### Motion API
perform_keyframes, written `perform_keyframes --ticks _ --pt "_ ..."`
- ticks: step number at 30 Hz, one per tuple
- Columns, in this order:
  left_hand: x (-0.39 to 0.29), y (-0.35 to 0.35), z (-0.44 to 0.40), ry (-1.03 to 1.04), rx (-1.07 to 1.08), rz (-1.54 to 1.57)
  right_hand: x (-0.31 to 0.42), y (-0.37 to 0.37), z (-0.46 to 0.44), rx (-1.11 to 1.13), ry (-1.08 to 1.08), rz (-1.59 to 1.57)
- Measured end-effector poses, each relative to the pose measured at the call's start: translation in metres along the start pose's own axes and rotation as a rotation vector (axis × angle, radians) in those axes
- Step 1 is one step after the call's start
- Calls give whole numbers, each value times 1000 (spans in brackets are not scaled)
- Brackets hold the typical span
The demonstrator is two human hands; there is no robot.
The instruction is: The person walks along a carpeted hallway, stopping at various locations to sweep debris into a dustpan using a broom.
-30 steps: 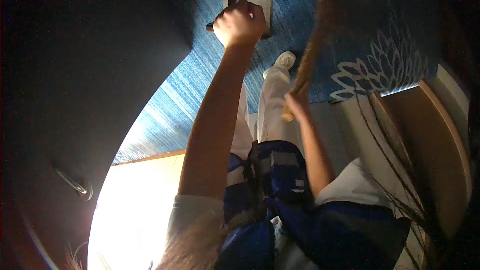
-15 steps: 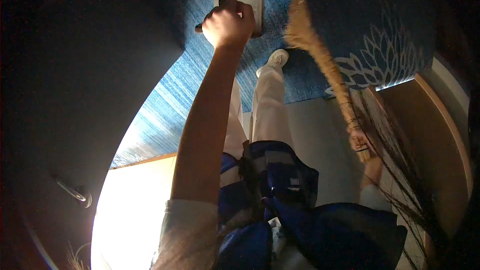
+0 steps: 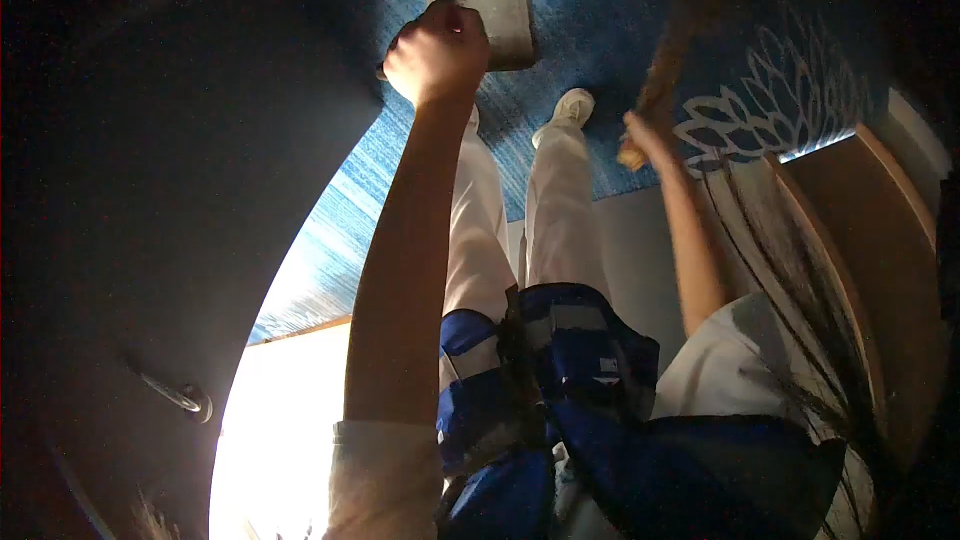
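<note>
My left hand (image 3: 437, 52) is closed at the near left side of a pale, flat dustpan (image 3: 505, 22) on the blue patterned carpet. Its handle is mostly hidden by the fist; a dark end pokes out at the left. On the right, my right hand (image 3: 648, 138) grips the bound tan handle of a straw hand broom (image 3: 664, 75). The broom points away from me, and its bristle end fades into shadow and blur near the top edge.
My white shoe (image 3: 574, 107) stands on the carpet (image 3: 610, 40) between dustpan and broom. A dark panel with a metal handle (image 3: 185, 398) fills the left. At the right are thin dark branches (image 3: 800, 310) and curved wooden panels (image 3: 860, 200). Bright light enters at lower left.
The broom swung to the right and out toward me, its bristles over the carpet half a second ago, and is now farther forward again. My left hand shifted slightly left relative to the dustpan.
</note>
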State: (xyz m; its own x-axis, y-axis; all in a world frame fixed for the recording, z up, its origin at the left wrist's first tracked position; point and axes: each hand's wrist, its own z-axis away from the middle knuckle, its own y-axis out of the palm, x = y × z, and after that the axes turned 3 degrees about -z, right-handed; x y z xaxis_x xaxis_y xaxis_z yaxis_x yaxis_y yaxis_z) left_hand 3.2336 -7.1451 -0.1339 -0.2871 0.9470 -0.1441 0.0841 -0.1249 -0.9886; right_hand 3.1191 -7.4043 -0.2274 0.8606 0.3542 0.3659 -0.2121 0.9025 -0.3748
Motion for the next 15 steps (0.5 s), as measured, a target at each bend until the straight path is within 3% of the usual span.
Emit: perform_keyframes --ticks 1,3,5,6,7,8,11,15 --pt "0 0 1 7 -22 34 6 25 40 -203 -217 -21" --pt "0 -4 2 6 -1 22 60 39 121 215 241 -155" --pt "1 -3 1 1 -4 -24 -45 94 133 89 -120 156" --pt "1 -3 -1 5 -6 -23 -44 102 163 88 -111 268" --pt "1 -3 0 16 -4 -38 -58 98 175 268 -44 237" --pt "1 -3 0 26 1 -51 13 61 197 513 100 70" --pt "-1 -4 0 11 16 -59 -38 18 207 589 17 -267" --pt "1 -1 0 25 -18 -53 2 -66 161 537 -101 -204"
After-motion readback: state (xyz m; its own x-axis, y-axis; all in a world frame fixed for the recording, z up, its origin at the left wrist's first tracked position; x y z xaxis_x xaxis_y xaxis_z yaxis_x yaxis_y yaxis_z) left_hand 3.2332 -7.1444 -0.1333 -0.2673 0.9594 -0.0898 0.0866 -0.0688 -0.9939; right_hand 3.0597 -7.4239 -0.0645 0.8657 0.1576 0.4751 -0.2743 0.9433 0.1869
